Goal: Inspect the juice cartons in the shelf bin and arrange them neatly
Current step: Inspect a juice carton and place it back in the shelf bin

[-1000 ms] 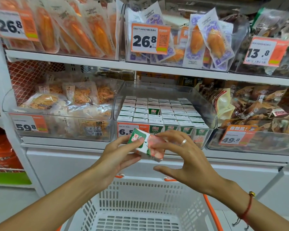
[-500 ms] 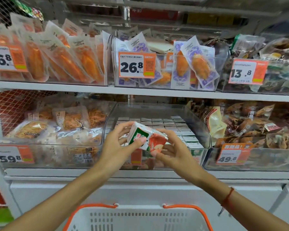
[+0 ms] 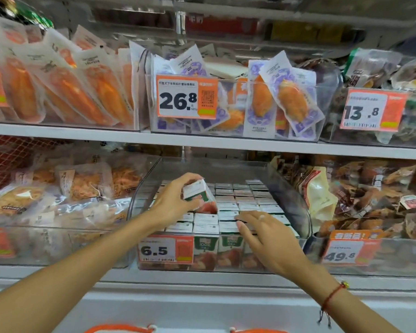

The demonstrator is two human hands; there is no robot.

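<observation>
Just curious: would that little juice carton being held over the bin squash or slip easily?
Probably stiff: the carton keeps its boxy shape in the left hand. Likely light, since fingertips alone hold it. It looks tilted, so it could tip if set down carelessly.

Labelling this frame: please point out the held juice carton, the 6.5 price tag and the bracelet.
held juice carton (image 3: pixel 197 192), head view, white top face.
6.5 price tag (image 3: pixel 165 249), head view, its middle.
bracelet (image 3: pixel 332 295), head view, red cord.

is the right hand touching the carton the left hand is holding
Apart. The head view shows the right hand lying on the packed cartons, lower and right of the held carton in the left hand.
</observation>
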